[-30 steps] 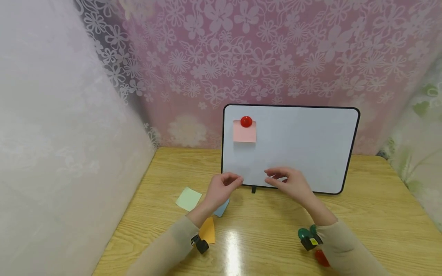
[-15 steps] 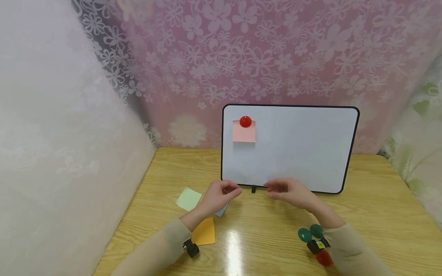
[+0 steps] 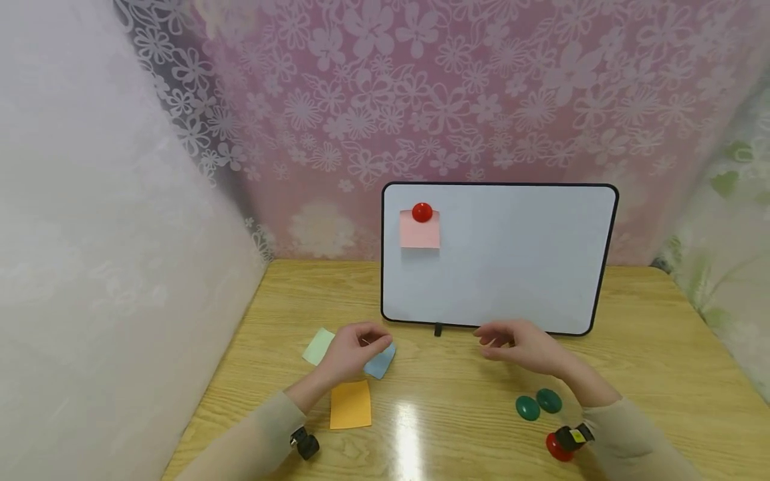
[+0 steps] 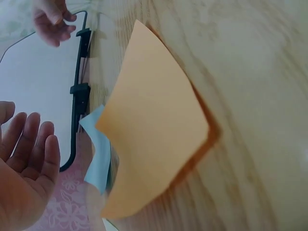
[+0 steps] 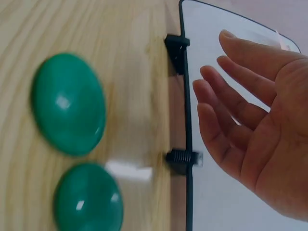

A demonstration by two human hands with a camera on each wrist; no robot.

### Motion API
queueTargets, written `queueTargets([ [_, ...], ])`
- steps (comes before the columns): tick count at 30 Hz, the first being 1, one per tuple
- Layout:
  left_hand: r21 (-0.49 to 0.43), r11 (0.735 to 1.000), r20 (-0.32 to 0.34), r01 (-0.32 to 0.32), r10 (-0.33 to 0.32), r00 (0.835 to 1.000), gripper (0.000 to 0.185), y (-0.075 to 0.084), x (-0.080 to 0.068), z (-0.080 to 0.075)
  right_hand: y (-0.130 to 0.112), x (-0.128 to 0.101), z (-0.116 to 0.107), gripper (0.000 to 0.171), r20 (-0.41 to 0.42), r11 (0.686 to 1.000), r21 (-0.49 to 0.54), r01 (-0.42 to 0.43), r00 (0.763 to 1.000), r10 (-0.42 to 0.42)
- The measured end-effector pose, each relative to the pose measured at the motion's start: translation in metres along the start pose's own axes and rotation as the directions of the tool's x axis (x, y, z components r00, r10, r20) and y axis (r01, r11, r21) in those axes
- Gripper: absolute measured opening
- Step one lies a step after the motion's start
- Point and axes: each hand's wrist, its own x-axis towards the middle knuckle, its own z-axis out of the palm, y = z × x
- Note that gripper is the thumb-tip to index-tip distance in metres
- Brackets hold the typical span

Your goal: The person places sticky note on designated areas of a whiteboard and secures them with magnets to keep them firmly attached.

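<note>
Front-right of board [image 3: 511, 267], loose red magnet [image 3: 559, 450]; front-left, orange note [image 3: 351, 405], edges curled, a low left sleeve [image 3: 252, 434] could drag it; front-right again, green magnets [image 3: 527, 408]; front-left, blue note [image 3: 381, 362], green note [image 3: 317, 346]; left hand [image 3: 351, 352] near blue note, right hand [image 3: 522, 346] before board's lower edge, both empty, fingers relaxed; pink note [image 3: 420, 235] on board, upper left, under second red magnet [image 3: 422, 212]; a board knock could slip it.

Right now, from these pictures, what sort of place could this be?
Probably a small indoor tabletop work corner, though the wider room is not visible. A wooden table carries a standing whiteboard, and a pink floral backdrop rises behind them.
</note>
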Motion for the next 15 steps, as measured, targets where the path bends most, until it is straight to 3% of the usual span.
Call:
queueTargets([
  [9, 0.011, 1.0, -0.03, 0.001, -0.001, 1.0, 0.023, -0.009, -0.01, -0.015, 0.011, -0.018, -0.005, 0.04, 0.009, 0.999, -0.021, 0.042, 0.999, -0.042],
  [15, 0.077, 0.995, 0.022, -0.059, 0.058, 0.998, 0.014, -0.01, -0.016, -0.025, 0.022, -0.03, -0.006, 0.039, -0.016, 0.996, -0.058, 0.073, 0.997, -0.074],
])
